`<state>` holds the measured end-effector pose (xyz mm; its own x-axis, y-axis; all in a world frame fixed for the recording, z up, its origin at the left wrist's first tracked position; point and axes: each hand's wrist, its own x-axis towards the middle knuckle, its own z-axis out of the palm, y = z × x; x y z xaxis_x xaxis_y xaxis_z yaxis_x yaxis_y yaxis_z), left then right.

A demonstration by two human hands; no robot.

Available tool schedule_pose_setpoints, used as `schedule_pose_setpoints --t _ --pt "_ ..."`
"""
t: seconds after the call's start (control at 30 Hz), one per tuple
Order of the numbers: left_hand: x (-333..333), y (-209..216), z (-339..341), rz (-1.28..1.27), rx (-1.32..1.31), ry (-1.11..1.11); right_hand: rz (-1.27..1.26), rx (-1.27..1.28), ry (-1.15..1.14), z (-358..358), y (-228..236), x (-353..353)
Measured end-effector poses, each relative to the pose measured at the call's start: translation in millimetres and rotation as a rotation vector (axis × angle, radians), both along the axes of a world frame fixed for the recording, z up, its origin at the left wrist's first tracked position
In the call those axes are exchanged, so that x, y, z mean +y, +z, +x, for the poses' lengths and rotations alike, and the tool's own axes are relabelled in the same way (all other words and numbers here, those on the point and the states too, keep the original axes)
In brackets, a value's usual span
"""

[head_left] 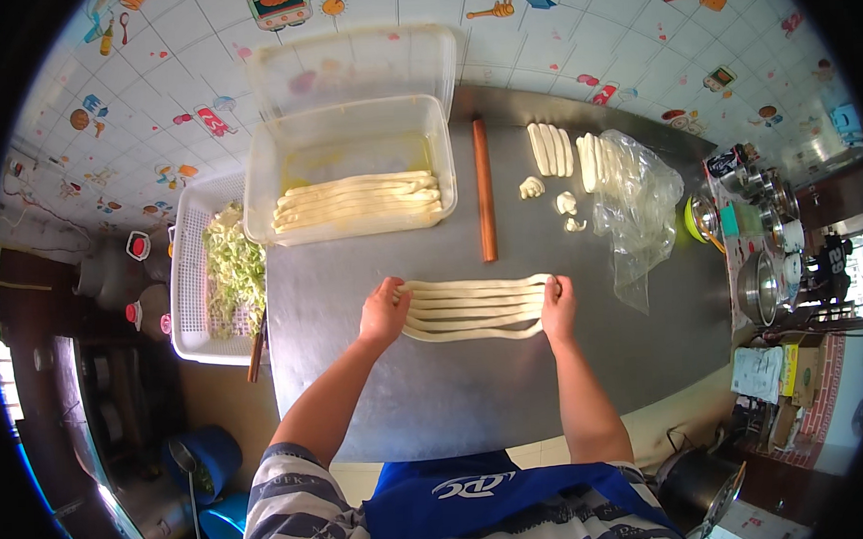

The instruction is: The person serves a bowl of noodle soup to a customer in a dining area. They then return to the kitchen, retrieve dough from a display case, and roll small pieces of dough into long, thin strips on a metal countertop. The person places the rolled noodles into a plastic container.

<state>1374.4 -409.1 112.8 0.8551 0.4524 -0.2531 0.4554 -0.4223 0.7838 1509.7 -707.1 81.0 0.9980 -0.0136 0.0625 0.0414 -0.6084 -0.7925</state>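
Note:
Several parallel dough strips stretch between my two hands over the steel table. My left hand is closed on their left ends, and my right hand grips the right ends. The strips run side by side, with gaps between the nearer ones. Beyond them, a plastic container holds more long dough strips lying in a row. A wooden rolling pin rests on the table past my hands. Short dough pieces and small dough lumps lie at the far right.
A clear plastic bag partly covers more dough pieces on the right. At left stands a white basket of shredded vegetables. The container's lid leans against the tiled wall. Bowls stand beyond the right edge of the steel table.

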Motion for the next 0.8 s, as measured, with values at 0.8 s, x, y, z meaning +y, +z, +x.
schedule_pose_setpoints --t 0.8 --pt "277 54 134 0.824 0.242 -0.06 -0.76 -0.11 0.478 140 119 346"
